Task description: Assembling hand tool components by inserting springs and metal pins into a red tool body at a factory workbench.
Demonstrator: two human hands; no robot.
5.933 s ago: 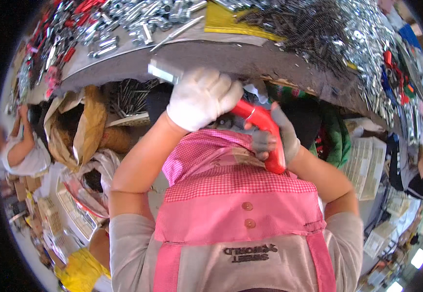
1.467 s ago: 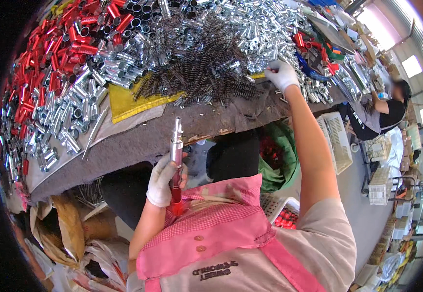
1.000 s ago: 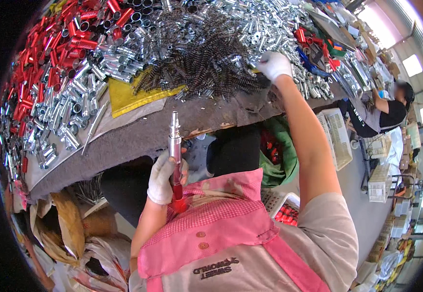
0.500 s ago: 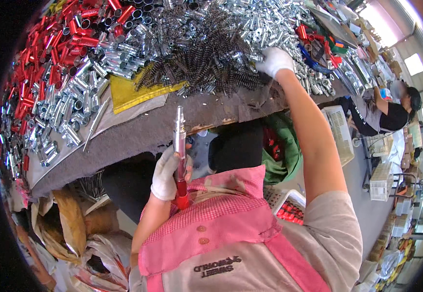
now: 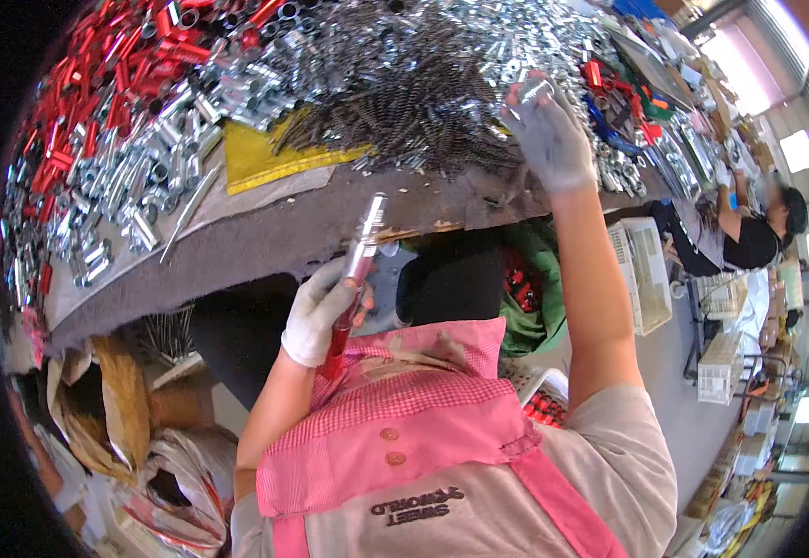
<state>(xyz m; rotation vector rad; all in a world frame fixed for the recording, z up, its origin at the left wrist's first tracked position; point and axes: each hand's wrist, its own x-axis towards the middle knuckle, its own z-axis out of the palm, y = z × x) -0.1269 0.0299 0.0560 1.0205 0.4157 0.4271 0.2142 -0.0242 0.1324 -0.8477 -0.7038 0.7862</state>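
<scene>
My left hand (image 5: 316, 316), in a white glove, is closed around a slim rod-shaped metal assembly with a red lower body (image 5: 340, 332) and a silver upper end. It is tilted, its silver tip pointing up toward the bench. My right hand (image 5: 553, 139), also gloved, is raised over the far right part of the bench. A small shiny silver metal piece (image 5: 537, 91) is between its fingers; its exact kind I cannot make out. Dark coil springs (image 5: 404, 116) lie heaped left of that hand, and small silver metal parts (image 5: 507, 46) spread behind it.
Red tubes (image 5: 98, 93) and silver tubes (image 5: 149, 158) are piled at the left. A yellow cloth (image 5: 260, 158) lies by the springs on the grey-covered bench (image 5: 237, 246). A green bag (image 5: 539, 288) and white crate (image 5: 644, 274) stand below. Another person (image 5: 744, 219) works at far right.
My right hand has lifted from the parts pile with a small silver piece in its fingers. The rod in my left hand has tilted to the right at its top.
</scene>
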